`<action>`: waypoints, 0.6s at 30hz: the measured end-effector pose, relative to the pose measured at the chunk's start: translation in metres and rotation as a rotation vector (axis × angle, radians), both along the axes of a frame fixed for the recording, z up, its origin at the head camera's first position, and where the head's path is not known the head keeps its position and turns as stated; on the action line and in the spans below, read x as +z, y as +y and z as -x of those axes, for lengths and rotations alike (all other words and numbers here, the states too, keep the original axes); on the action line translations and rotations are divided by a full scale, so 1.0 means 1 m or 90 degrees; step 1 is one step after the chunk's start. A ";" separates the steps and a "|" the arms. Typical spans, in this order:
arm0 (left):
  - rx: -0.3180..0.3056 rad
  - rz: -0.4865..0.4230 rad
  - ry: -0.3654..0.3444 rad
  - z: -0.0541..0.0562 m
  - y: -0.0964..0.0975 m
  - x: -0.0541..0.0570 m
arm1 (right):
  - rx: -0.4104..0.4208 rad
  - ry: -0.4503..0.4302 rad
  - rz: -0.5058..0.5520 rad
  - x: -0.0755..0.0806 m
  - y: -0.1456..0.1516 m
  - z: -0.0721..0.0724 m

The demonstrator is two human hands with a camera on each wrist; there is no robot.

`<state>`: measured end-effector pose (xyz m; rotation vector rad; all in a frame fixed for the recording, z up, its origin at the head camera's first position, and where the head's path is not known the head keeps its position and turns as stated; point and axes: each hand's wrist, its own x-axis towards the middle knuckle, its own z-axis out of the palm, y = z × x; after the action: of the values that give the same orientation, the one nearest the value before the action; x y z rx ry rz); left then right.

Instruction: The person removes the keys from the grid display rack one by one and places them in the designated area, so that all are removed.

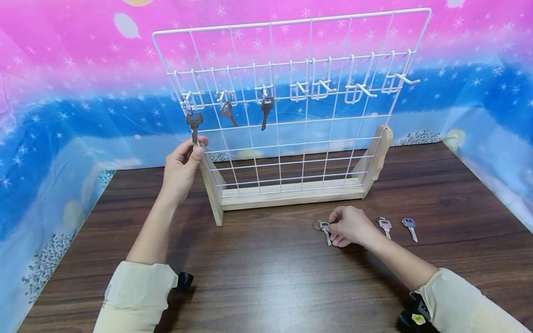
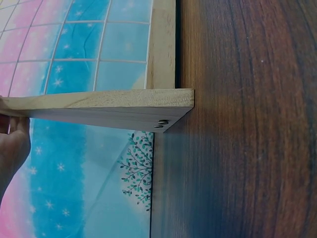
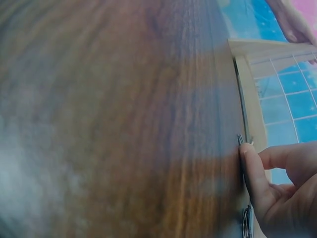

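Observation:
A white wire grid rack (image 1: 291, 150) stands upright in a wooden base (image 1: 291, 198). My left hand (image 1: 182, 170) grips the top of the left wooden side support (image 1: 211, 189), thumb in front; in the left wrist view its fingertips (image 2: 19, 130) curl behind the wood. Just above that hand a key (image 1: 194, 121) hangs from the leftmost hook. A second key (image 1: 228, 112) and a third key (image 1: 266, 105) hang on the hooks beside it. At the table, before the base, my right hand (image 1: 350, 225) pinches a key (image 1: 325, 227) with a ring between thumb and fingers.
Right of my right hand lie a key with a ring (image 1: 385, 225) and another key (image 1: 410, 226) on the dark wooden table (image 1: 266, 277). Several white hooks (image 1: 361, 90) without keys project from the grid's right half. A patterned cloth (image 1: 83, 69) surrounds the back and sides.

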<state>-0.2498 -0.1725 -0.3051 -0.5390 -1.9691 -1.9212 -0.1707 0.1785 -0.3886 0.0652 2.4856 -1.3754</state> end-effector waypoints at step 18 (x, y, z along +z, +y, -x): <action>0.004 0.005 0.001 0.000 0.000 0.000 | 0.042 0.079 0.104 0.027 0.008 0.006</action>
<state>-0.2494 -0.1726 -0.3050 -0.5356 -1.9745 -1.9095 -0.1768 0.1861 -0.3617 -0.1411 2.4386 -1.5924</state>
